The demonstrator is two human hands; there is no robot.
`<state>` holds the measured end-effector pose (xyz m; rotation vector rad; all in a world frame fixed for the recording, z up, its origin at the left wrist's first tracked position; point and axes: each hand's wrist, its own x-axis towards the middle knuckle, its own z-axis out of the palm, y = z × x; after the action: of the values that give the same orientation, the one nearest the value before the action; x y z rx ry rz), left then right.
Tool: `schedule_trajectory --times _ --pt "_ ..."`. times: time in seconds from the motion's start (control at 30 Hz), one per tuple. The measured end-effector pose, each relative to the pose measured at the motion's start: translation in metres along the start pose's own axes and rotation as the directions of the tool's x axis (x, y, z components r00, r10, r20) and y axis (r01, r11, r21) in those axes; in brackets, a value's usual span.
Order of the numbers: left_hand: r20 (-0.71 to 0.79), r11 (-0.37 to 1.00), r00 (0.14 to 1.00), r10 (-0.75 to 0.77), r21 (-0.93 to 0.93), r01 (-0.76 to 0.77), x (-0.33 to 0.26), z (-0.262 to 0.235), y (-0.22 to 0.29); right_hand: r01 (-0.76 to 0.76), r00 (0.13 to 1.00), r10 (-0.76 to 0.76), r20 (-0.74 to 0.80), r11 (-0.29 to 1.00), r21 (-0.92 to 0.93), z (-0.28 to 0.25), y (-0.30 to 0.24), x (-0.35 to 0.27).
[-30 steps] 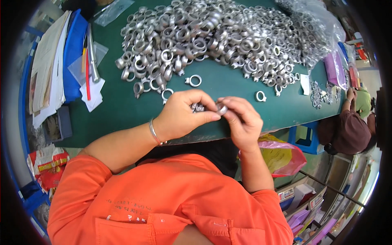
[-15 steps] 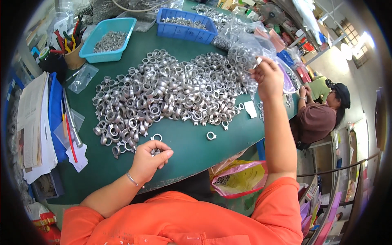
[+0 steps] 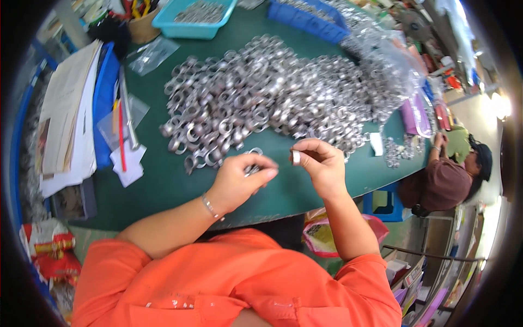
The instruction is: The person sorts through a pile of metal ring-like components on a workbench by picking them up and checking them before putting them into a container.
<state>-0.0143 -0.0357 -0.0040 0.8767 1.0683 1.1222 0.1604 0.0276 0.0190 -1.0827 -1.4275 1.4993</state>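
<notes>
A big heap of silver metal rings (image 3: 272,98) covers the middle of the green table (image 3: 163,185). My right hand (image 3: 321,166) pinches one metal ring (image 3: 296,158) between thumb and fingers, just in front of the heap. My left hand (image 3: 239,182), with a bracelet on the wrist, is closed around a small bunch of little metal parts (image 3: 251,170) close to the near edge. The two hands are a short gap apart.
Papers, a blue folder (image 3: 103,103) and plastic bags lie at the table's left. A turquoise tray (image 3: 190,16) and a blue bin (image 3: 310,19) of parts stand at the back. Another person (image 3: 447,180) sits at the right end. A pink bag (image 3: 327,234) hangs below.
My right hand has come back from the far right of the heap to the near edge, now holding a ring. My left hand has stayed near the edge with its parts.
</notes>
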Motion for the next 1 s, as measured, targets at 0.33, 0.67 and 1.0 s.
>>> schedule_trajectory --times 0.33,0.67,1.0 --pt "0.038 0.999 0.999 -0.003 -0.047 0.005 0.000 0.000 -0.004 0.221 0.975 -0.220 -0.039 0.975 0.032 0.025 0.039 -0.015" --pt "0.040 0.998 0.998 -0.057 -0.025 0.058 0.002 0.001 -0.008 0.387 0.920 -0.390 -0.034 0.919 -0.077 0.021 0.050 -0.015" --pt "0.023 0.996 0.996 -0.082 -0.027 0.083 0.002 0.000 -0.012 0.363 0.932 -0.362 0.030 0.926 -0.101 0.017 0.053 -0.014"
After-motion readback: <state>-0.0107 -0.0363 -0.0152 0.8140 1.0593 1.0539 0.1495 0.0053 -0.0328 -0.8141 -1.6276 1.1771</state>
